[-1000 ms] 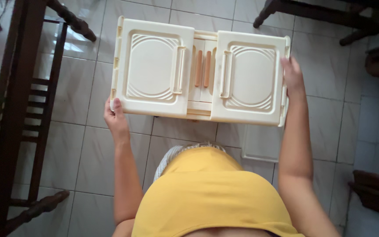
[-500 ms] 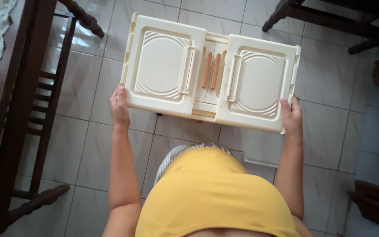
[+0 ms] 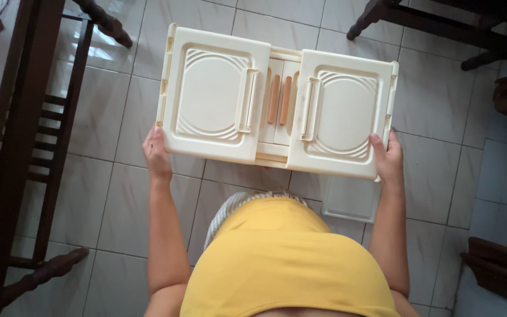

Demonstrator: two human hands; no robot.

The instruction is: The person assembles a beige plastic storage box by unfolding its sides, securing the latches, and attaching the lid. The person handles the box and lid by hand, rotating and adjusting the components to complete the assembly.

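Note:
A cream plastic folding cabinet (image 3: pixel 218 94) is held flat above the tiled floor, two panelled side flaps spread out and a pair of small doors with orange handles (image 3: pixel 280 100) between them. My left hand (image 3: pixel 156 154) grips the near left corner of the left flap. My right hand (image 3: pixel 386 157) grips the near right corner of the right flap. I wear a yellow top (image 3: pixel 283 264).
A dark wooden table and chair frame (image 3: pixel 24 147) stand at the left. More dark wooden furniture legs (image 3: pixel 441 23) are at the top right and a dark piece (image 3: pixel 500 264) at the right. A pale flat panel (image 3: pixel 350 199) lies on the floor under the cabinet's right side.
My right hand slid from the far right edge down to the near right corner. My left hand shifted slightly along the left corner. The cabinet stayed level, drifting a little.

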